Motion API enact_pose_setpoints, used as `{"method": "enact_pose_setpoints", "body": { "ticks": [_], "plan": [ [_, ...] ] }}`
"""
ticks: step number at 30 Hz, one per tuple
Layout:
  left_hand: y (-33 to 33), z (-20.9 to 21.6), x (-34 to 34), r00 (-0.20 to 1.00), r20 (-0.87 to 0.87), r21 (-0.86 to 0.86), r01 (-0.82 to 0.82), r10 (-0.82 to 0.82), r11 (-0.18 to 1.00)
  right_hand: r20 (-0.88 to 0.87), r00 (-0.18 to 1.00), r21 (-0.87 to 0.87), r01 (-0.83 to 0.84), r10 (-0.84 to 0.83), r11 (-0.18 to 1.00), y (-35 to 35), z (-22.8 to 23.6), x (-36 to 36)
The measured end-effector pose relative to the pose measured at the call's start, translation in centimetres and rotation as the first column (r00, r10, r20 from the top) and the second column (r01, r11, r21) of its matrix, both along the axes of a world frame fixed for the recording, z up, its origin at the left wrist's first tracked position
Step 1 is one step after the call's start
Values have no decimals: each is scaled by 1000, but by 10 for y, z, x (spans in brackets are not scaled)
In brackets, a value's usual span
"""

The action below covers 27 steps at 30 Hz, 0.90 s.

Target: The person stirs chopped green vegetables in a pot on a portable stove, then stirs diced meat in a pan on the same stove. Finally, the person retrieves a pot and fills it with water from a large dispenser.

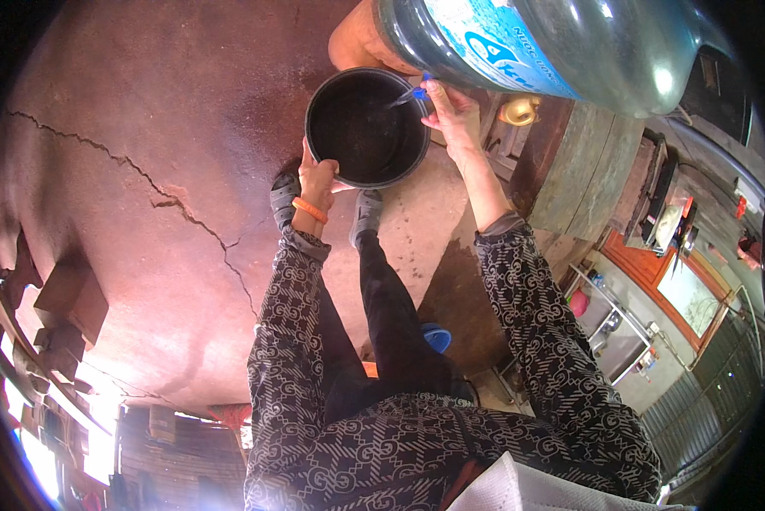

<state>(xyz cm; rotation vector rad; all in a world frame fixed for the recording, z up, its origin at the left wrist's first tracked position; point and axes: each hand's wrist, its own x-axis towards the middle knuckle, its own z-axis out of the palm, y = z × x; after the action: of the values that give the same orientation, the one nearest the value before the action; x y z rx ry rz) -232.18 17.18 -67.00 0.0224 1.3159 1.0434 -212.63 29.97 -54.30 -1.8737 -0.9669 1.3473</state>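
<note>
My left hand [317, 183] grips the near left rim of a round black pot [357, 128], its thumb over the edge and an orange band on the wrist. The pot is held up with its mouth toward me, and its inside looks dark. At its right rim, the fingers of my right hand [454, 119] pinch a small blue tap [420, 92]. A thin clear stream of water [402, 99] runs from the tap into the pot. Above stands a large clear water jug [647, 43] with a blue label, beside an orange-brown rounded base [361, 38].
A wooden bench [574, 170] is at the right, with a yellow object [519, 110] beside it. The reddish floor [178, 281] has a long crack [157, 186]. Behind me are a blue basin [436, 337] and a metal rack [608, 328]. Wooden furniture [71, 298] stands at the left.
</note>
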Motion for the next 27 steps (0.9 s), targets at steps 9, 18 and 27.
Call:
{"method": "enact_pose_setpoints", "body": {
  "ticks": [9, 18, 27],
  "plan": [
    [7, 17, 1, 997, 78, -53, -15, 19, 998, -9, 1000, 15, 18, -18, 1000, -2, -3, 4],
    [8, 18, -1, 993, 113, -85, -6, 15, 996, -15, 1000, 10, 13, -13, 1000, -1, 1, 2],
    [12, 28, -3, 995, 102, -112, 10, 2, 994, -13, 1000, 3, 3, -3, 1000, -1, 0, 4]
  ]
}}
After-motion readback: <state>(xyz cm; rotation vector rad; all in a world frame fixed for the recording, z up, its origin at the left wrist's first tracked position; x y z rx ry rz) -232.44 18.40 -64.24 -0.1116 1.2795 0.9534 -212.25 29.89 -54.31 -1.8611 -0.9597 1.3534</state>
